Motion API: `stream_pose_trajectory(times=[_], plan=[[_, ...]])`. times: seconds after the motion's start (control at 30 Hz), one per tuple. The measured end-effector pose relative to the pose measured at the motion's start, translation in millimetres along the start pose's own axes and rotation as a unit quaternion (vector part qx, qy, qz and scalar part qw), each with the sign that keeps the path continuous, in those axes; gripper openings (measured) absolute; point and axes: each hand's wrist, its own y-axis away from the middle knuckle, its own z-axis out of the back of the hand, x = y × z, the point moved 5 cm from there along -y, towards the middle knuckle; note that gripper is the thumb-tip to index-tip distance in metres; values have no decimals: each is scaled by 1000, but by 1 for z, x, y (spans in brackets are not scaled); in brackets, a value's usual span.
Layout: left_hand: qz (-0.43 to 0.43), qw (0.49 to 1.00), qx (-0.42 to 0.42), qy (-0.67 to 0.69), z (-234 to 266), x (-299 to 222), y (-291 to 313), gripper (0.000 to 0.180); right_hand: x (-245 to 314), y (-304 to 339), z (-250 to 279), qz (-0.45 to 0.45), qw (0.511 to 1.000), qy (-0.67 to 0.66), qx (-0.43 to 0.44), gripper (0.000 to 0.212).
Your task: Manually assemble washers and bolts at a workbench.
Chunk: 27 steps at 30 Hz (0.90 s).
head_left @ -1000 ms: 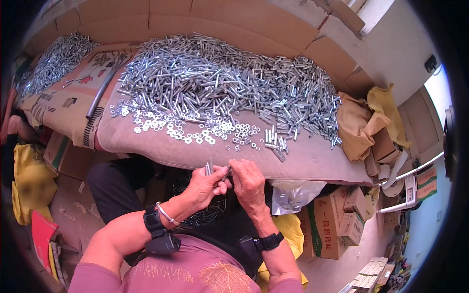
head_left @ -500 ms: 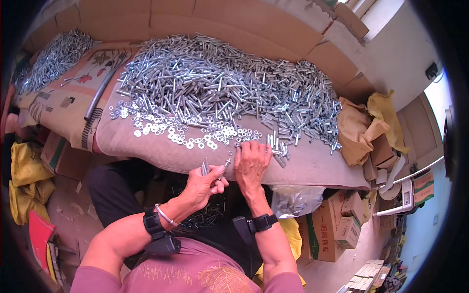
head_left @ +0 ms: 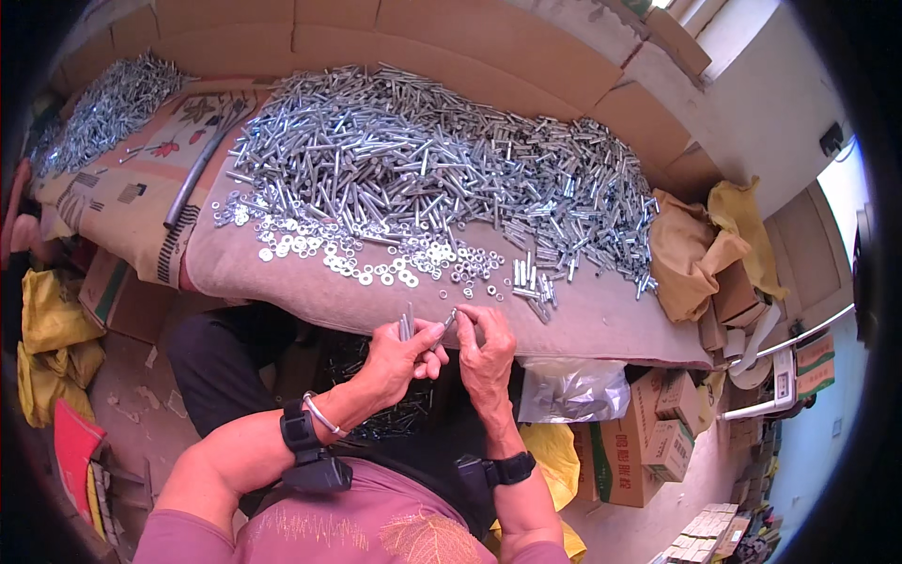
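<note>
My left hand [head_left: 396, 359] is closed around several slim metal bolts [head_left: 406, 323], with one bolt [head_left: 449, 320] sticking out between thumb and forefinger. Against that bolt's tip, my right hand [head_left: 487, 353] pinches with thumb and forefinger; what lies between them is too small to make out. Just beyond both hands, small nuts [head_left: 467, 266] and flat washers [head_left: 376, 273] are scattered on the brown padded surface [head_left: 601, 320]. Behind these rises a large heap of metal sleeves and rods [head_left: 376, 155]. A few short sleeves [head_left: 532, 280] lie apart, near my right hand.
Another metal heap [head_left: 117, 108] and a dark metal tube [head_left: 197, 174] lie at the left on patterned cloth. Yellow sacks [head_left: 56, 310], a clear plastic bag [head_left: 575, 390] and cartons [head_left: 625, 451] stand around the seat. Below my hands is a dark pile of bolts [head_left: 399, 414].
My right hand has come back from the nuts toward me and now meets the bolt tip at my left hand. The left hand has shifted slightly right, still holding the bolts.
</note>
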Motion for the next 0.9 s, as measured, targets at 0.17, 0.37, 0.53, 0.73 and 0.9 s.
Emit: stream_pose_trajectory(times=[0.17, 0.37, 0.53, 0.73, 0.9], plan=[[-58, 992, -1, -108, -1, -14, 9, 23, -2, 8, -1, -159, 981, -115, -3, 13], [-54, 998, -10, -20, 15, -10, 9, 22, -5, -5, -7, -129, 985, -85, 72, 13], [-48, 999, -14, 8, 17, -15, 8, 21, -7, -28, -14, 106, 974, 202, 4, 12], [-47, 998, -26, 13, 18, -18, 7, 22, -24, -47, -41, 144, 925, 351, 8, 12], [-45, 998, -30, 31, 19, -18, 6, 21, -12, -44, -34, 129, 942, 310, -9, 12]])
